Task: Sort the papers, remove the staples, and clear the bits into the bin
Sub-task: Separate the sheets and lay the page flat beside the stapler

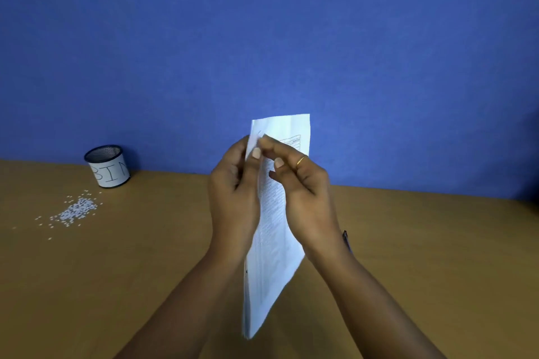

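**Stapled papers held upright over the table, both hands at the top corner**

Clock directions are read from the centre of the view.

A blue wall point(379, 38) fills the field from nine through twelve to three o'clock. A brown wooden table point(131, 285) takes up the lower part, meeting the wall along a line that runs from nine to about four o'clock.

The papers point(274, 242), a thin stack of printed white sheets, stand lifted off the table at six o'clock. They are turned nearly edge-on to the camera, with the top end just below the centre and the bottom end towards six.

The left hand point(233, 192) grasps the stack by its upper left edge, thumb on the near face and fingers curled behind. The right hand point(303, 192) reaches across the near face from five o'clock. Its thumb and forefinger are pinched together on the top left corner of the stack, just beside the left thumb. Whether a staple lies between them is too small to tell.

The bin point(108, 169), a black mesh cup with a white band lettered BIN, stands upright at nine o'clock, close to the wall. A scatter of small white paper bits point(75, 210) lies on the table at eight o'clock, near the bin but outside it.

A slim dark object point(347, 240) shows behind the right wrist at five o'clock; what it is cannot be told. A gold ring point(300, 160) sits on a finger of the right hand.
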